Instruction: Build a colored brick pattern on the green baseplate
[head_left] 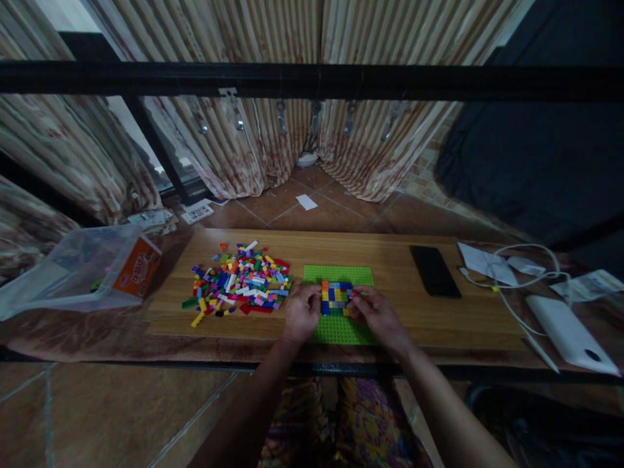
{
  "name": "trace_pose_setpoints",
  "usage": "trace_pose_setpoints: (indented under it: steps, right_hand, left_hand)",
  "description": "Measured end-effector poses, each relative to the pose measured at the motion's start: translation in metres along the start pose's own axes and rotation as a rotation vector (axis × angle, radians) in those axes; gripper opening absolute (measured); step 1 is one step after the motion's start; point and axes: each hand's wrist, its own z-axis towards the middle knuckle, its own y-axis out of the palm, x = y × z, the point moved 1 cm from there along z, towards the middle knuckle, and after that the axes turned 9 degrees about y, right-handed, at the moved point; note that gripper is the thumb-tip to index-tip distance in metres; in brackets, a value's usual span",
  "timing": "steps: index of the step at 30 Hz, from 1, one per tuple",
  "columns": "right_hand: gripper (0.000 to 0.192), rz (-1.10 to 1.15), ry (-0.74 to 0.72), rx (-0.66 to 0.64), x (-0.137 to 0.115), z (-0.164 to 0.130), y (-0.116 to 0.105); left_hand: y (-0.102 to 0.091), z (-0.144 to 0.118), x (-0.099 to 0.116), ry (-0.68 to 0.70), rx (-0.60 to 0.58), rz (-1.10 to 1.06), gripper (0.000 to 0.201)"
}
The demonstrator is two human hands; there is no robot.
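A green studded baseplate (363, 275) lies on the wooden board, and a block of toy bricks (336, 296) in orange, blue, yellow and white rises from its middle. At the left edge of these bricks is my left hand (302, 313), thumb and fingers pinched together; what they hold, if anything, is hidden. My right hand (379, 314) is closed at the right edge, with a small pinkish-red brick showing at its fingertips. To the left of the baseplate spreads a pile of loose bricks (244, 281) in many colours.
The wooden board (390, 250) also bears a black phone (435, 272). Further right are a white cable (524, 247), a white power bank (570, 333) and papers. A clear plastic bin (85, 263) stands left. A black rail (312, 81) with hooks crosses in front of curtains.
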Motion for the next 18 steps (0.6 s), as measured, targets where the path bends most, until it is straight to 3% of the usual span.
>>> trace_pose_setpoints:
  steps: [7,12,18]
  right_hand:
    - [0.023,-0.322,-0.166,-0.052,-0.013,0.006,0.01]
    - [0.023,-0.528,-0.227,0.114,-0.024,0.02,0.019]
    - [0.025,-0.547,-0.21,0.231,-0.014,0.035,0.024]
  left_hand:
    - [0.0,0.0,0.001,0.022,-0.008,0.006,0.018]
    - [0.0,0.0,0.0,0.009,-0.011,-0.01,0.018]
    - [0.001,0.0,-0.002,0.001,-0.023,-0.014,0.019]
